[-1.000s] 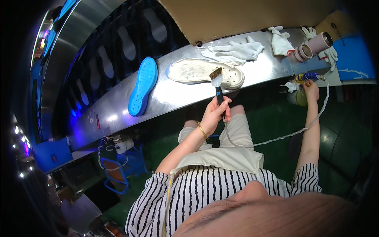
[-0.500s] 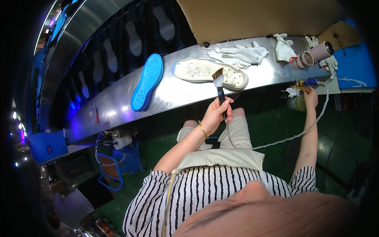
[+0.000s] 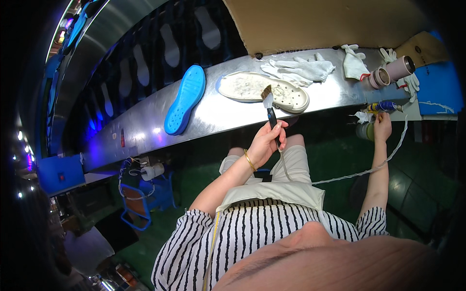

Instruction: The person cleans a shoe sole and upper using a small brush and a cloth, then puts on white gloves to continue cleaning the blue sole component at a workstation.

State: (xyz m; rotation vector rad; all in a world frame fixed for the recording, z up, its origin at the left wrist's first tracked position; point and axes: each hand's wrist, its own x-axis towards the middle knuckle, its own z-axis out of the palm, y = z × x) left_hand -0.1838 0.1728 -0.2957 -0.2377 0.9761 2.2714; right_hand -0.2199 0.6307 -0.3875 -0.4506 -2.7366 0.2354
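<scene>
My left hand (image 3: 266,144) is closed round the black handle of a flat brush (image 3: 271,112). A thin pale tube (image 3: 286,167) runs from the brush's lower end. Its brown bristles are over the middle of a white shoe sole (image 3: 242,86), which lies on the metal bench with holes at its right end; contact is unclear. Farther left lies a blue sole (image 3: 187,99). At the bench's right end, my right hand (image 3: 382,127) has its fingers closed at the yellow part of a blue-wrapped fitting (image 3: 386,105); the fingertips are partly hidden.
White gloves (image 3: 306,68) lie behind the white sole, with another glove (image 3: 354,62) farther right. A pinkish flask (image 3: 400,68) lies near them. Cardboard (image 3: 330,24) stands along the back. Sole-shaped pieces (image 3: 170,46) rest on a dark surface beyond the bench (image 3: 218,116).
The whole view has shifted slightly, so the bench sits a little farther right. Against the white sole, the brush has moved slightly left. My right hand stays at the fitting.
</scene>
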